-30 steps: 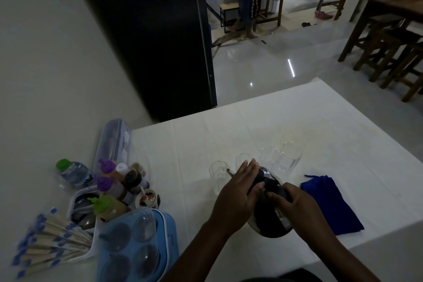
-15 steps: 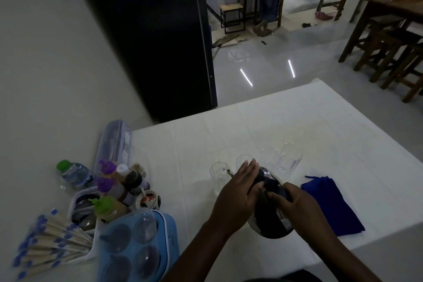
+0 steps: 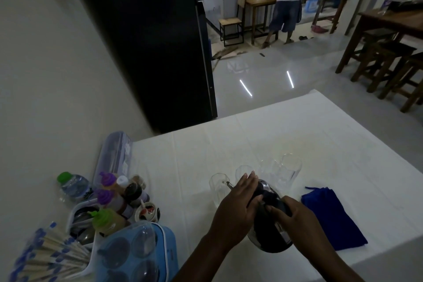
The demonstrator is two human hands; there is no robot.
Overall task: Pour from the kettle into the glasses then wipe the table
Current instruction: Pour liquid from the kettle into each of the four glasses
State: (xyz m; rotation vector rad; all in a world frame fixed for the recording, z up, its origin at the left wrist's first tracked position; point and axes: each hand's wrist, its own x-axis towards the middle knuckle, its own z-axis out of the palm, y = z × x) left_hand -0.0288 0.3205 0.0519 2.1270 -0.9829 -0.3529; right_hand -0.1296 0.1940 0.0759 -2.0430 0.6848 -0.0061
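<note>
A: Where are the arms?

B: Both forearms come up from the bottom edge and meet over the kettle [image 3: 270,224], which sits near the front of the white-covered bench [image 3: 343,144], tipped with its spout toward the leftmost glass [image 3: 218,188].

A: And the left hand [image 3: 235,210]?

B: It lies flat over the top of the kettle, palm down, fingers [image 3: 248,182] extended and held close together, pressed on the lid rather than wrapped round anything.

A: The right hand [image 3: 295,217]?

B: Curled shut round the kettle's dark handle, thumb and fingers closed on it from the right side.

A: The glasses?

B: Four clear ones in a row just beyond the kettle. The second glass [image 3: 243,170] is partly behind the left fingertips; the two further glasses [image 3: 283,173] stand to the right, close together. Whether any holds liquid I cannot tell.

A: The cloth?

B: A blue cloth [image 3: 332,217] lies flat on the bench just right of the right hand, apart from the kettle.

A: Anything else?

B: Sauce bottles [image 3: 109,192] and a blue tray [image 3: 142,252] crowd the left end.
</note>
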